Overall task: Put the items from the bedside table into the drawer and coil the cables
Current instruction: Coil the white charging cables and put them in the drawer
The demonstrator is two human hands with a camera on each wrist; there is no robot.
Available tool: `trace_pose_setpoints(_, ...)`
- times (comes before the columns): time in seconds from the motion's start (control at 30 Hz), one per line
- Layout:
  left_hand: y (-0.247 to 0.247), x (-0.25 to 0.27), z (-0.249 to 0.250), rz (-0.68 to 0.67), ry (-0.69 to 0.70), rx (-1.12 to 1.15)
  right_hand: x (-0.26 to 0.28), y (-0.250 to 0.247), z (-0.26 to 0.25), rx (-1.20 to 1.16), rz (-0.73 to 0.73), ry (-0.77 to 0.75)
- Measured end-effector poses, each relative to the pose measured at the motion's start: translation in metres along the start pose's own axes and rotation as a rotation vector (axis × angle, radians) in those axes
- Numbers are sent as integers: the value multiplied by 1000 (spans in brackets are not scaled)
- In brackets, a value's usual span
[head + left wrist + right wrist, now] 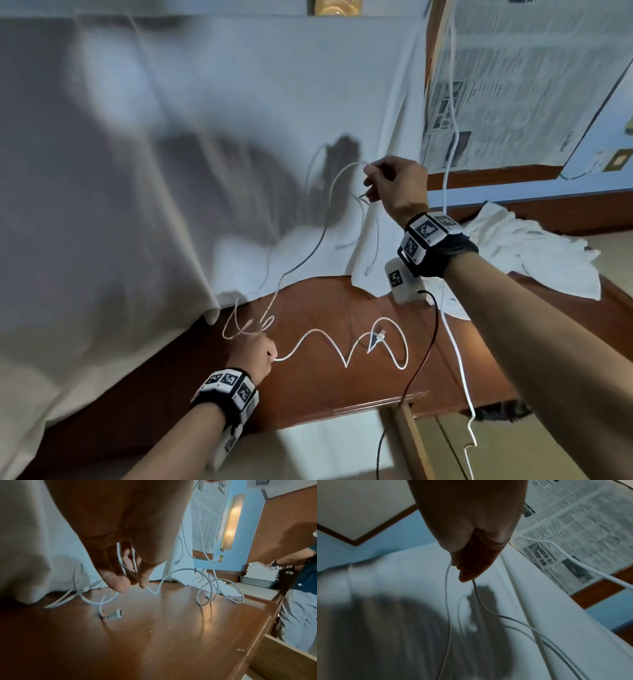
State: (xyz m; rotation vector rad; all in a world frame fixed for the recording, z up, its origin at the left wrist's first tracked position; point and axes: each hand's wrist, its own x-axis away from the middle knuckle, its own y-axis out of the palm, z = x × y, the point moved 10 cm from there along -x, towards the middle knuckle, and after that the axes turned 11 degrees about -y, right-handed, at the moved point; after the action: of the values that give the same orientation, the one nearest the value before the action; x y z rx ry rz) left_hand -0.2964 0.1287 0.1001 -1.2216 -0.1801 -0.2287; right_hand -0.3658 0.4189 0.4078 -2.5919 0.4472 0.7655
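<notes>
White cables lie tangled on the brown bedside table (pixel 318 383). My left hand (pixel 257 353) rests low on the table and pinches cable strands (pixel 132 566) between thumb and fingers. One white cable (pixel 346 353) zigzags from it across the tabletop, and a connector (pixel 114 614) lies loose below the hand. My right hand (pixel 387 183) is raised above the bed and pinches a thin white cable (pixel 329 205) that arcs down to the left hand. In the right wrist view the same thin cable (pixel 447 601) hangs from the fingertips (pixel 465 574).
A white bedsheet (pixel 171 171) drapes over the table's left and far side. A crumpled white cloth (pixel 513 253) lies at the table's right. Another white cable (pixel 455 349) hangs from the wall past the table edge. A drawer (pixel 404 431) stands open below. Another person (pixel 302 582) stands by folded towels.
</notes>
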Motion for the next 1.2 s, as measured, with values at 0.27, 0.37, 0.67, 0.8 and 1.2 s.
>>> trace_pose_setpoints(0.27,-6,23,-20,11,-146,338,-22,-19,-60,-5,68,-78)
trace_pose_setpoints(0.37,-52,24,-2,146,-92,452,-18,-12,-74,-22,15,-112)
trace_pose_setpoints(0.67,-268,64,153,473,389,793,-14,-15,-117,40,-136,-187)
trace_pose_setpoints(0.8,-322,84,207,473,536,724,-6,-12,-143,78,-222,-234)
trace_pose_setpoints(1.2,-437,149,191,778,588,485,18,1,-193,32,-353,-451)
